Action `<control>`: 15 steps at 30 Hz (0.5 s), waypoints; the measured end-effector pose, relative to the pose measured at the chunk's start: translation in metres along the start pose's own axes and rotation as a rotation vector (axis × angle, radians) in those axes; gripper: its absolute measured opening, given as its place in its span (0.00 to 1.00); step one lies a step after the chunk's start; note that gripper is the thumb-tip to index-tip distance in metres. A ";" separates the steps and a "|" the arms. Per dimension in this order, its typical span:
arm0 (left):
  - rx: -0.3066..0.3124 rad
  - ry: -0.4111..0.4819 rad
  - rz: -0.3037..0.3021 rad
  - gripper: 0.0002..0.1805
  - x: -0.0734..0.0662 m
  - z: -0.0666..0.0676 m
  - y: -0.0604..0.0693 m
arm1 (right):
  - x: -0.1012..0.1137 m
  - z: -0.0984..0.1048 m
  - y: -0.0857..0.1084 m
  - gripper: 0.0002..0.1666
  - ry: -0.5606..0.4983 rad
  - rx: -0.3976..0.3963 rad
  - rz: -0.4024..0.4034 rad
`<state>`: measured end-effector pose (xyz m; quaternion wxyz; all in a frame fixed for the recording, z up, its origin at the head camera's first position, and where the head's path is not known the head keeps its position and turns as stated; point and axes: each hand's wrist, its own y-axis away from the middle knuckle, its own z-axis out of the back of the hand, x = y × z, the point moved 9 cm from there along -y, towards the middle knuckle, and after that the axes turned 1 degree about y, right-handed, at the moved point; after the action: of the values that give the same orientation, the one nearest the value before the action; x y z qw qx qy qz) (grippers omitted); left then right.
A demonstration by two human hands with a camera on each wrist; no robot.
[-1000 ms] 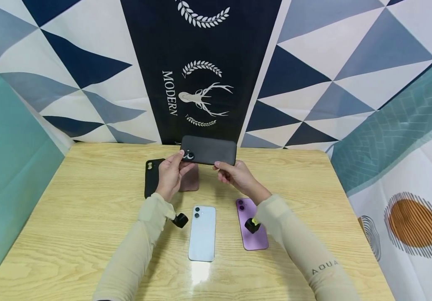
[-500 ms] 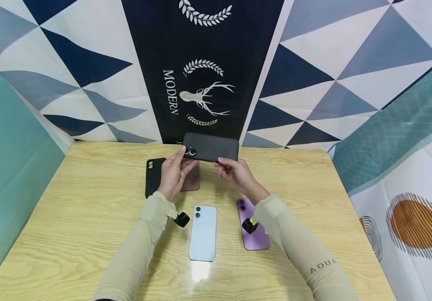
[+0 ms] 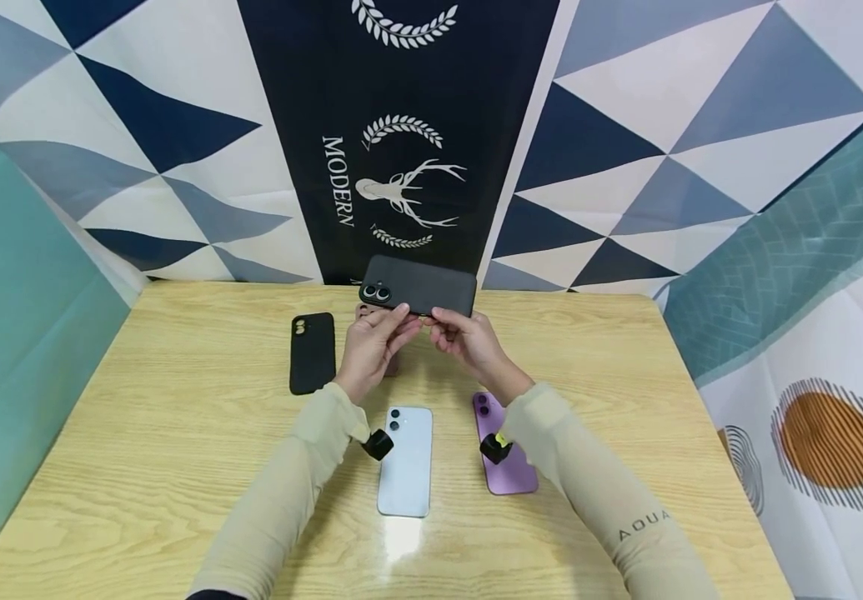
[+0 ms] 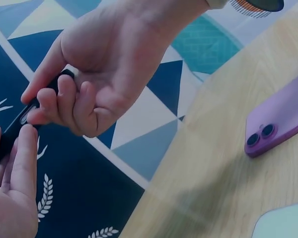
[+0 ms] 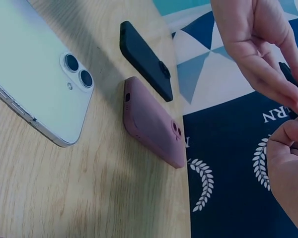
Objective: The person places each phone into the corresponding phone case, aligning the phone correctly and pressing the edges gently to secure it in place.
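Fingers of the left hand (image 3: 373, 347) and right hand (image 3: 474, 345) pinch the black phone (image 3: 423, 285) by its lower edge, up over the bench (image 3: 138, 467)! From overhead, the pink case (image 5: 151, 124) half hides behind that left hand; wrist camera (image 3: 495, 448) covers some of the purple phone (image 3: 509, 478).

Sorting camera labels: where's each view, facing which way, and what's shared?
Head: worn there, facing forward and down at the dark phone and table; left hand, right hand and sleeves show.
Left wrist: worn there, facing across to the backdrop and purple phone; both hands show, left one lower.
Right wrist: worn there, facing the white phone, pink case and backdrop; both hands show, right one lower.
Shared: head and left wrist show the purple phone.
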<state>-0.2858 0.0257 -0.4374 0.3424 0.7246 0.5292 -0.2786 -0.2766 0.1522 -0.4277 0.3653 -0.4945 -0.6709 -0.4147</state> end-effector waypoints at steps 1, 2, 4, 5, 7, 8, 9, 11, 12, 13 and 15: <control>-0.010 0.001 -0.003 0.08 0.000 0.000 0.000 | 0.000 0.000 0.000 0.19 -0.001 -0.003 -0.001; -0.022 0.003 -0.005 0.08 0.000 0.000 0.001 | -0.001 0.000 0.001 0.19 0.000 -0.009 -0.004; -0.048 0.007 -0.008 0.09 0.000 0.000 0.001 | -0.002 0.000 0.001 0.18 0.004 -0.019 -0.013; -0.063 0.009 -0.010 0.10 0.000 0.000 0.001 | -0.003 0.000 0.001 0.18 0.013 -0.024 -0.018; -0.090 0.020 -0.015 0.11 0.000 0.000 0.001 | -0.005 0.000 0.002 0.17 0.027 -0.030 -0.023; -0.104 0.027 -0.012 0.11 0.000 0.000 0.001 | -0.007 0.000 0.003 0.16 0.034 -0.031 -0.026; -0.119 0.033 -0.010 0.11 0.001 0.000 0.001 | -0.009 0.000 0.003 0.15 0.043 -0.034 -0.031; -0.145 0.051 -0.009 0.11 0.001 0.000 0.002 | -0.011 -0.001 0.005 0.14 0.079 -0.036 -0.029; -0.153 0.065 -0.008 0.11 0.000 0.000 0.002 | -0.012 -0.001 0.005 0.13 0.090 -0.033 -0.027; -0.161 0.076 -0.007 0.11 0.000 0.000 0.002 | -0.013 -0.001 0.006 0.13 0.106 -0.032 -0.026; -0.170 0.098 -0.009 0.11 -0.001 0.000 0.004 | -0.014 -0.002 0.008 0.13 0.142 -0.023 -0.029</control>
<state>-0.2825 0.0242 -0.4364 0.3752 0.7034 0.5702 -0.1985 -0.2655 0.1461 -0.4383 0.4002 -0.4581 -0.6458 -0.4615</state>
